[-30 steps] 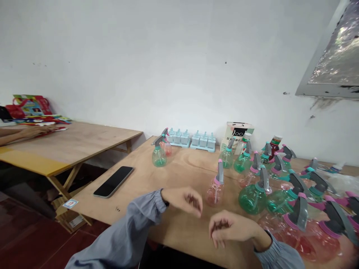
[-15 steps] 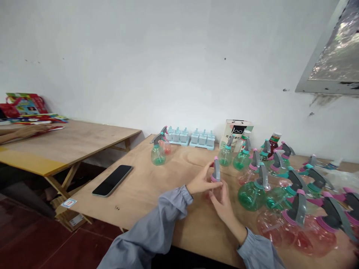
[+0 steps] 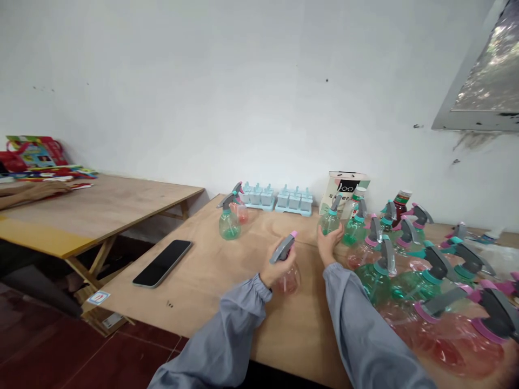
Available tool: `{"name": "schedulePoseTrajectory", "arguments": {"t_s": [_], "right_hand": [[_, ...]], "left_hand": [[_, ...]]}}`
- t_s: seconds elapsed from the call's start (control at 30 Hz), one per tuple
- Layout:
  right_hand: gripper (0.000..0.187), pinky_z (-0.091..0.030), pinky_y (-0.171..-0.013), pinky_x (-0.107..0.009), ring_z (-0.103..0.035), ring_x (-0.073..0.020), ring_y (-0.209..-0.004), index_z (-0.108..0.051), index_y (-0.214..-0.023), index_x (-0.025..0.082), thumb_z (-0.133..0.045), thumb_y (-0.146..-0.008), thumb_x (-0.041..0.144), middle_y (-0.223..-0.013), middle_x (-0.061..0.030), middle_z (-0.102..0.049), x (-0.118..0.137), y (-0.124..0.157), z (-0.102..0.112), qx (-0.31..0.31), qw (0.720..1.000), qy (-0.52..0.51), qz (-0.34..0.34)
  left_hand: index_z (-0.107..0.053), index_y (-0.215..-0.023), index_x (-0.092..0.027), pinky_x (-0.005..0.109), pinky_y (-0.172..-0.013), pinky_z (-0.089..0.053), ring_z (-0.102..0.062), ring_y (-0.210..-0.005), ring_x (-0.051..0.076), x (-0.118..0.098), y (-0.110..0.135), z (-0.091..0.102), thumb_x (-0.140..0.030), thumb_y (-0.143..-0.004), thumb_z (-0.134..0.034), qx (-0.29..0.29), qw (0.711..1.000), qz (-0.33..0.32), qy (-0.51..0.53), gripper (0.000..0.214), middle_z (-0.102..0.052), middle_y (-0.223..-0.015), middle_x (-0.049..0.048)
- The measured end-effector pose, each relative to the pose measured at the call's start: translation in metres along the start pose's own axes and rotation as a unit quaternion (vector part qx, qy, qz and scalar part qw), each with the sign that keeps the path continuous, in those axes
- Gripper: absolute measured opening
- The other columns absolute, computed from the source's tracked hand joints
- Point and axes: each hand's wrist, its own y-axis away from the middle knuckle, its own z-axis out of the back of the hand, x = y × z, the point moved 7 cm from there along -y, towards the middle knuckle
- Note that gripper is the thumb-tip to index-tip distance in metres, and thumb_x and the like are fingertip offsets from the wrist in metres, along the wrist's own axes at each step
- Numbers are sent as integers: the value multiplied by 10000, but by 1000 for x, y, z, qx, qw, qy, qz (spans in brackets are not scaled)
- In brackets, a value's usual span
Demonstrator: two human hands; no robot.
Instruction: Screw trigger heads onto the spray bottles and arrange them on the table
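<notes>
My left hand (image 3: 272,273) is closed round a clear pink spray bottle (image 3: 290,277) with a grey trigger head, and the bottle leans to the right on the plywood table (image 3: 211,286). My right hand (image 3: 329,244) reaches further back and its fingers wrap a green spray bottle (image 3: 329,221) that stands upright near the back of the table. Both arms wear grey-blue sleeves.
Several more pink and green spray bottles (image 3: 421,281) crowd the table's right half. Two bottles (image 3: 230,221) stand at the back left beside light blue moulds (image 3: 278,200) and a carton (image 3: 344,189). A black phone (image 3: 162,262) lies near the left edge. Another person's arm (image 3: 28,193) rests on a second table (image 3: 101,208).
My left hand took hold of the pink bottle and tipped it over to the right. My right hand left that bottle and reached back to the green bottle.
</notes>
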Motion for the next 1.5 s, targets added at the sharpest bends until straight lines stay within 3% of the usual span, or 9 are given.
{"name": "schedulePoseTrajectory", "arguments": {"t_s": [0.17,0.33,0.43,0.63,0.9,1.0,1.17,1.33,1.5], "right_hand": [[908,-298,-1156,-598,-361,-433,-1418,-303,-1450,30,-686,-764,484,-1497,-326,-383,-13,-6,-6,11,999,31,-9],[949,-325,-1138,-578,-402,-434,-1388,-299,-1444,-1,-710,-753,504,-1479,-357,-403,-20,-6,-10,31,998,41,-20],[955,-329,-1129,-591,-394,-446,-1393,-301,-1437,-6,-702,-760,534,-1466,-370,-407,-20,2,-6,36,998,42,-20],[972,-361,-1116,-581,-424,-413,-1375,-327,-1436,78,-686,-742,655,-1448,-301,-444,-17,54,28,66,998,19,3],[875,-424,-1072,-557,-520,-341,-1265,-391,-1404,172,-708,-761,674,-1357,-197,-524,-9,120,94,159,983,-69,61],[881,-422,-1075,-563,-517,-346,-1272,-402,-1395,177,-709,-749,691,-1354,-188,-527,-7,121,98,169,981,-73,60],[886,-414,-1089,-560,-519,-346,-1277,-408,-1390,174,-728,-733,675,-1370,-190,-527,-4,120,95,187,977,-94,32],[905,-411,-1099,-571,-522,-356,-1284,-425,-1376,185,-752,-695,683,-1375,-186,-535,-4,121,96,198,975,-103,10],[916,-419,-1096,-573,-520,-362,-1291,-427,-1379,194,-760,-682,686,-1388,-183,-528,-6,121,95,203,972,-116,-2]], "left_hand": [[-651,-972,-210,288,-646,-471,-511,-620,115,-8,1,3,-380,-792,-669,59,997,-32,-28,248,-655,-825,1],[-626,-735,-221,410,-875,-427,-564,-753,188,-19,2,12,-227,-792,-626,19,986,-70,-148,57,-597,-694,5],[-699,-928,-240,397,-895,-413,-594,-858,215,-15,2,6,-282,-801,-662,67,987,-55,-136,139,-681,-815,18],[-666,-749,-233,369,-846,-412,-571,-757,192,-9,1,10,-324,-839,-595,7,985,-57,-162,146,-631,-707,12],[-686,-826,-226,381,-880,-399,-603,-852,213,-13,1,10,-273,-817,-609,36,983,-70,-168,91,-685,-795,24],[-662,-761,-218,395,-904,-403,-611,-820,204,-12,0,12,-209,-816,-575,30,981,-67,-181,104,-665,-756,19],[-713,-1019,-232,407,-954,-412,-634,-1002,247,-11,-1,6,-243,-801,-639,61,985,-67,-150,230,-732,-995,56],[-671,-772,-203,429,-948,-404,-642,-826,214,-12,-5,15,-206,-823,-582,3,978,-44,-205,103,-689,-770,30],[-659,-1208,-257,445,-1047,-395,-670,-1052,245,-14,3,14,-326,-775,-738,38,987,-30,-154,445,-742,-1106,43]]}}
